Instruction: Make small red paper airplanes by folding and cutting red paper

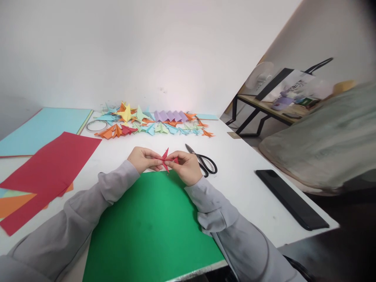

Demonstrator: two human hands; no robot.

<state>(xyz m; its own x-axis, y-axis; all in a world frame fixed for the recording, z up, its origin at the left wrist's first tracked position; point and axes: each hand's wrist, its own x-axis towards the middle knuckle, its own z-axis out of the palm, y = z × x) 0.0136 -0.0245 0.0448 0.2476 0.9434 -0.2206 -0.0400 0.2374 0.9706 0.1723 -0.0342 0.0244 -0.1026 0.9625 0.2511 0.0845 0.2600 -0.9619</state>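
A small folded red paper figure (pixel 165 159) with pointed ends is pinched between my two hands. My left hand (pixel 143 159) grips its left side between thumb and fingers. On the opposite side, my right hand (pixel 187 166) holds it with thumb and forefinger closed. Part of the figure is covered by my fingers. Both hands are above the far edge of a green sheet (pixel 149 223). Just right of my right hand, black-handled scissors (pixel 205 162) lie on the white table, their lower handle partly hidden by the hand.
Many folded paper figures (pixel 161 128) line the back by the wall, beside a tape roll (pixel 96 125). Red paper (pixel 55 164) overlaps orange sheets at left, near light blue paper (pixel 44 129). A long black case (pixel 290 199) lies right. Beyond stands a low shelf (pixel 267 105) with bags.
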